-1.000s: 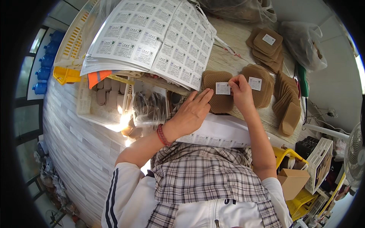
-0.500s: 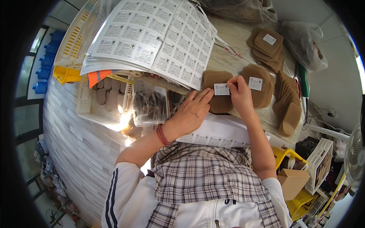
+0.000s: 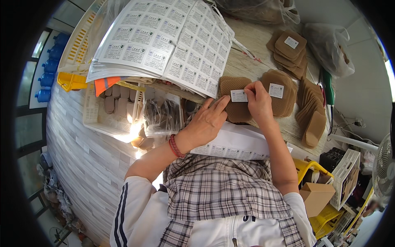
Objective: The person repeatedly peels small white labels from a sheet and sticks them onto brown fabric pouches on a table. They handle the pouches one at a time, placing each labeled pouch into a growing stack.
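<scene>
A small white printed label lies over a brown rounded pad at the table's front edge. My right hand pinches the label's right edge between thumb and forefinger. From the left, my left hand reaches in with outstretched fingers, its fingertips at the pad's left side beside the label. Just right of it, another stack of brown pads has a label on its top piece. Below my hands, a sheet with a row of labels lies across the front edge, over my lap.
A thick stack of label sheets covers the table's left side. Further brown pads are piled at the back right, near a fanned row. A green-handled tool and plastic bags stand beyond. Baskets flank me.
The label and my right fingers have shifted very slightly left and up. My left hand has barely moved.
</scene>
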Action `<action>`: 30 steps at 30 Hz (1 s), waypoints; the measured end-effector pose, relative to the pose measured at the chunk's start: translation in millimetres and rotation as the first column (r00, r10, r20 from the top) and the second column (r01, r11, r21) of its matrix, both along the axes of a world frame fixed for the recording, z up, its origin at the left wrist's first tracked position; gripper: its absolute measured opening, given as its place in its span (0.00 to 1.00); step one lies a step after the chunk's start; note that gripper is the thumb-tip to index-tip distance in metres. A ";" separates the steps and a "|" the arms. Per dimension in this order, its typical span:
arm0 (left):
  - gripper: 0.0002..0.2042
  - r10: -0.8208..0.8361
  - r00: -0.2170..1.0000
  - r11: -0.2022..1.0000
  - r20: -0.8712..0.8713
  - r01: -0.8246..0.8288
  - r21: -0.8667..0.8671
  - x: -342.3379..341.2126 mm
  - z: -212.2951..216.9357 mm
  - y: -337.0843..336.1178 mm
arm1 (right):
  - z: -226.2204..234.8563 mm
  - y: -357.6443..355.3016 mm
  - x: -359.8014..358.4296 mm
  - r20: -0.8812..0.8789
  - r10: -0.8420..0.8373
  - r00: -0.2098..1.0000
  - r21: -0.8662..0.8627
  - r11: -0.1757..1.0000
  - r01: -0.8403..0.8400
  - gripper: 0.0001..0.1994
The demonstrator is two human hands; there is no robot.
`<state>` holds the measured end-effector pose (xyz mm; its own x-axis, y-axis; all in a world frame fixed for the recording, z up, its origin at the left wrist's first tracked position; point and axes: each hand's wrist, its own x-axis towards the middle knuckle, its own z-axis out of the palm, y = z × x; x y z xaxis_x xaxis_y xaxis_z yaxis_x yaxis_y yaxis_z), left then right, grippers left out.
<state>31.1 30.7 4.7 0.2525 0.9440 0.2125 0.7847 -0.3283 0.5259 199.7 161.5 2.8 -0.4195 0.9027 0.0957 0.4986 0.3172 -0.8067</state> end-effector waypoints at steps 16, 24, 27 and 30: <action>0.05 -0.035 0.990 0.999 -0.139 0.031 -0.033 2.0 5.6 3.6 | -5.6 1.3 1.4 0.062 0.016 0.998 0.131 0.991 -0.025 0.04; 0.07 -0.030 0.982 0.999 -0.187 0.026 -0.020 4.2 4.3 4.5 | -6.5 -15.1 -7.5 0.230 -0.092 0.969 0.327 0.945 0.012 0.12; 0.07 -0.035 0.981 0.999 -0.192 0.034 -0.010 5.4 4.9 4.4 | -10.1 -13.1 -9.4 0.192 -0.201 0.961 0.407 0.907 0.109 0.15; 0.07 -0.040 0.980 0.999 -0.194 0.039 -0.012 3.9 7.5 5.6 | -18.0 -9.9 -0.4 0.255 -0.188 0.948 0.431 0.900 0.063 0.13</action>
<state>35.1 36.3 12.2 0.3253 0.9339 0.1481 0.8587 -0.3573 0.3674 199.3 151.6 -15.1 -0.3708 0.8540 0.3649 0.7434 0.5085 -0.4346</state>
